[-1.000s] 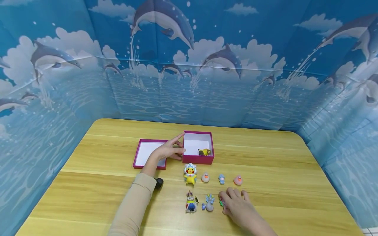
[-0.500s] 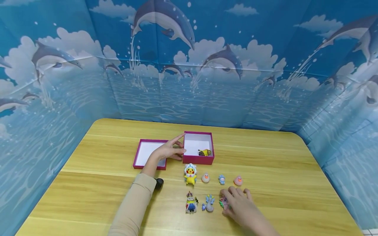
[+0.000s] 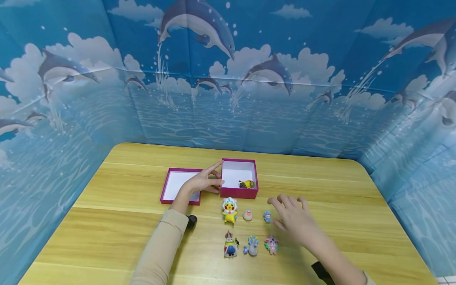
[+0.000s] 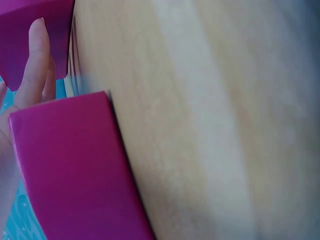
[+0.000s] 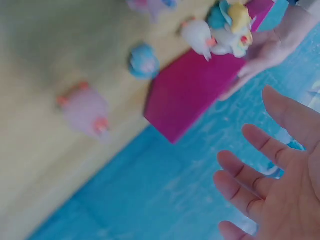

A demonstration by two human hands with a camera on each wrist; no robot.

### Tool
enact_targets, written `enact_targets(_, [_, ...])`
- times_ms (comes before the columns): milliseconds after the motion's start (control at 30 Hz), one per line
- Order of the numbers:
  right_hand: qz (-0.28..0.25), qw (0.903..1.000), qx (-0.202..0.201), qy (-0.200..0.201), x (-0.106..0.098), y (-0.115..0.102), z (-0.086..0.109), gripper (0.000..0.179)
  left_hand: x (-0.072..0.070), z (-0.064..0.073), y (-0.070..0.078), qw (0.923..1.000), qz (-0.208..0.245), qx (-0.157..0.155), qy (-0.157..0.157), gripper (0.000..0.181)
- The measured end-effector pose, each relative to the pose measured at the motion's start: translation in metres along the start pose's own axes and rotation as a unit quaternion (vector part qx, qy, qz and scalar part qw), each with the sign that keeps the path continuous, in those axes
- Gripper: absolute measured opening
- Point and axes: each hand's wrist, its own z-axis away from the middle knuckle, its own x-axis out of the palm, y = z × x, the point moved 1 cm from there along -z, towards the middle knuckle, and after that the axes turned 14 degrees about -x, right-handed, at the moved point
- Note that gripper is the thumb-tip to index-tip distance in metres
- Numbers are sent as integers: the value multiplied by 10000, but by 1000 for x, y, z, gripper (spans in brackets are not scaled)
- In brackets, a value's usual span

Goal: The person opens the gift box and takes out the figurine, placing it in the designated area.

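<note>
My left hand point(image 3: 199, 182), fingers extended, touches the left wall of a magenta box point(image 3: 238, 193). Inside the box lies a yellow-and-dark minion figure point(image 3: 246, 184). My right hand point(image 3: 295, 219) is over the table's right part, fingers spread and slightly bent, holding nothing. It hides the pink rubber duck from the head camera; the right wrist view shows that pink duck point(image 5: 85, 110) on the table. Just left of this hand stands a small blue figure point(image 3: 267, 216). Nearer me lies a pink figure with green parts point(image 3: 272, 245).
The white-lined box lid point(image 3: 178, 184) lies under my left wrist. In front of the box are a Pikachu figure point(image 3: 229, 209) and a pale duck point(image 3: 247, 215). Closer in are a crowned minion point(image 3: 230, 245) and a blue-grey figure point(image 3: 252, 246). A dolphin-print curtain point(image 3: 228, 99) hangs behind.
My right hand has lifted off the pink figure, leaving it on the table, and moved away from me and slightly right, over the pink duck. My left hand stays at the box.
</note>
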Motion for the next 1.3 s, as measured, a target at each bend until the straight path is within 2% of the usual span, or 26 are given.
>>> enact_targets(200, [414,9990,-187,-7,-17,9,-25,47,0,1,1,10000,-13,-19,-7,76])
enact_targets(400, [780,9961,-377,-185,-19,18,-56,49,0,-1,2,10000,-45,-38,-3,76])
enact_targets(633, [911,9932,-626,-376,-1,31,-91,45,0,-2,2,10000,-48,-60,-4,75])
enact_targets(833, [843,9896,-751,-892,18,45,-114,47,-1,-1,2,10000,-52,-42,-12,75])
enact_targets(1033, [973,9809,-990,-1361,36,56,-130,53,-1,-1,2,9999,-89,-96,33,75])
enact_targets(1300, [711,9745,-1087,-1830,47,60,-146,51,-1,-2,3,9997,-137,-194,9,76])
